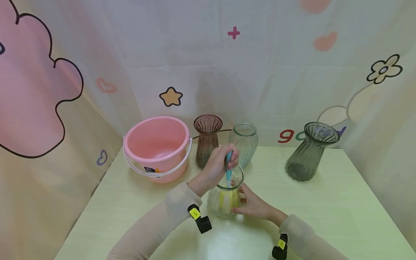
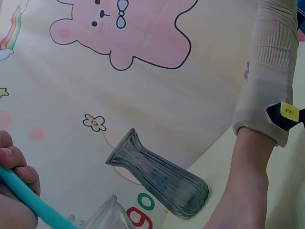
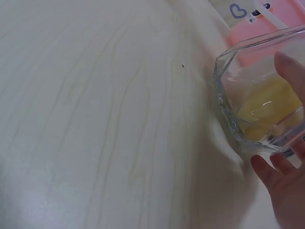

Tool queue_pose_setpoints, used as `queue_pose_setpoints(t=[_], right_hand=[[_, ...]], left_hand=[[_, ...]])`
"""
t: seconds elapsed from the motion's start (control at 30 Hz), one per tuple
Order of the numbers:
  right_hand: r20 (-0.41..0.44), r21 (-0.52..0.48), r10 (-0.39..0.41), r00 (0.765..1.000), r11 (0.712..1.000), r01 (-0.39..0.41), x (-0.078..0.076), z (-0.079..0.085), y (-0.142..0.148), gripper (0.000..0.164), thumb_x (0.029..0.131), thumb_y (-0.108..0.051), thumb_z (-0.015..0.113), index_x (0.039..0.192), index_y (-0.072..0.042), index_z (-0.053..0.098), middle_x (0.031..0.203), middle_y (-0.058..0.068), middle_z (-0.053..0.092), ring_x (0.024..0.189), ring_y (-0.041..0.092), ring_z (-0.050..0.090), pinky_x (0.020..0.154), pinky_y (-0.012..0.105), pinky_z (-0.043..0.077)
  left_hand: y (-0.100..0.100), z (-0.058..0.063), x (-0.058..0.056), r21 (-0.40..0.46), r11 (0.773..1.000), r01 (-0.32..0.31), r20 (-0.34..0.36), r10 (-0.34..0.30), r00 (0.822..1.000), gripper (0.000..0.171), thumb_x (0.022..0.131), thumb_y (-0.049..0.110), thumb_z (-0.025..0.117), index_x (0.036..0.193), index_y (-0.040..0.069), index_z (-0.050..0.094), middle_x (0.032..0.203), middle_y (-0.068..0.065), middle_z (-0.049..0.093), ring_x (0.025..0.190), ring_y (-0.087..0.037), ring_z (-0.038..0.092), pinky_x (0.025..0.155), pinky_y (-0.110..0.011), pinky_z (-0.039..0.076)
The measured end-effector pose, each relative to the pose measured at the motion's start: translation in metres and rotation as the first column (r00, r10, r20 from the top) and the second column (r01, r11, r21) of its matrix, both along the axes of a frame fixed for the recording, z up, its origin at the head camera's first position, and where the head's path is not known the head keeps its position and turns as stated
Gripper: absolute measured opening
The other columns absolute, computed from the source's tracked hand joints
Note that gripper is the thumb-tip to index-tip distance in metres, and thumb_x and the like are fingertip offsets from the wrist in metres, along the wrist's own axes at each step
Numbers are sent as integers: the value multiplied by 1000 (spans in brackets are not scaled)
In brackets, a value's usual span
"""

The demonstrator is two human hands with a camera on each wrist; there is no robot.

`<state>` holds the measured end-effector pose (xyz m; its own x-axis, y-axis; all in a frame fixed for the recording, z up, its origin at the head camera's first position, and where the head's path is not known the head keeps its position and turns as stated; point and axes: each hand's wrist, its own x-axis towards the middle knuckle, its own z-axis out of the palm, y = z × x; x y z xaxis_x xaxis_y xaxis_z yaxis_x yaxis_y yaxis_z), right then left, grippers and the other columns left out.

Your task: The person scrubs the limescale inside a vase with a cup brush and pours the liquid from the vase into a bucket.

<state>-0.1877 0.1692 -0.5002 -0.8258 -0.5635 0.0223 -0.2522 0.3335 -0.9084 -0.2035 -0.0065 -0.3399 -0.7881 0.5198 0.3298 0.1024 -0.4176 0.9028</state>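
Observation:
A clear glass vase [image 1: 214, 202] stands on the table in front of me, with a yellow sponge head [image 1: 226, 200] visible through its wall. My left hand [image 1: 217, 162] grips the teal handle [image 1: 229, 164] of a sponge bottle brush, which runs down through the vase's mouth. The ridged lower handle [image 2: 40, 210] shows in the left wrist view. Low on the vase's right side, my right hand [image 1: 255, 205] holds the glass between thumb and fingers. The right wrist view shows the vase's faceted base [image 3: 228, 112], tilted in that picture, with the fingers around it.
Behind and left sits a pink bucket [image 1: 156, 144] with a white handle. A brownish-pink vase [image 1: 207, 144] and a pale bluish vase [image 1: 248, 146] stand just behind my hands. Farther right is a grey ribbed vase [image 1: 305, 159]. A printed curtain [image 1: 260, 72] hangs behind the table [image 1: 341, 202].

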Motion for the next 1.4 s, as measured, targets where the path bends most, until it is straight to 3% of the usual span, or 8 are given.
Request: queue_pose_setpoints(t=[0.17, 0.5, 0.67, 0.83, 1.17, 1.4], right_hand=[[-17, -8, -53, 998, 999, 53, 1, -1, -3, 90, 74, -20, 76, 142, -18, 17, 144, 11, 25, 128, 38, 33, 96, 48, 41], [29, -19, -104, 994, 994, 104, 4, -2, -7, 95, 71, -17, 78, 143, -14, 15, 147, 14, 19, 129, 42, 32, 94, 51, 41], [37, -41, -105, 994, 993, 107, 5, 0, -9, 97, 71, -14, 78, 143, -13, 13, 147, 15, 18, 130, 44, 30, 94, 52, 41], [14, -26, -131, 991, 991, 131, 5, -1, -10, 90, 70, -17, 79, 138, -12, 20, 142, 15, 25, 128, 43, 34, 92, 51, 43], [-60, 12, -210, 976, 977, 211, 9, -2, -15, 88, 67, -22, 82, 132, -8, 25, 133, 14, 34, 121, 35, 42, 91, 49, 43], [-108, 33, -166, 980, 985, 170, 14, 5, -14, 85, 73, -16, 76, 135, -2, 20, 134, 19, 30, 122, 39, 38, 92, 50, 43]], left_hand=[[-3, 10, 2, -5, 1000, -3, 6, 3, 1000, 35, 95, 20, 28, 63, 8, 37, 56, 3, 33, 51, -10, 30, 54, -23, 27], [-14, 68, -2, 70, 997, 30, -102, -23, 995, 35, 95, 17, 25, 63, 10, 39, 55, 2, 33, 51, -12, 30, 53, -25, 26], [-16, 81, -1, 89, 995, 49, -126, -38, 991, 36, 94, 16, 24, 63, 11, 40, 55, 3, 33, 51, -12, 30, 54, -26, 25], [-14, 69, -1, 88, 996, 34, -109, -25, 994, 35, 95, 17, 24, 64, 11, 40, 56, 3, 33, 51, -11, 30, 53, -26, 24], [1, 8, -10, 38, 999, -8, 26, 7, 1000, 35, 95, 18, 26, 63, 10, 37, 54, 3, 33, 49, -10, 30, 52, -23, 25], [5, 1, -10, 11, 1000, 0, 20, 0, 1000, 34, 95, 20, 29, 63, 10, 38, 55, 4, 33, 49, -10, 30, 52, -24, 24]])
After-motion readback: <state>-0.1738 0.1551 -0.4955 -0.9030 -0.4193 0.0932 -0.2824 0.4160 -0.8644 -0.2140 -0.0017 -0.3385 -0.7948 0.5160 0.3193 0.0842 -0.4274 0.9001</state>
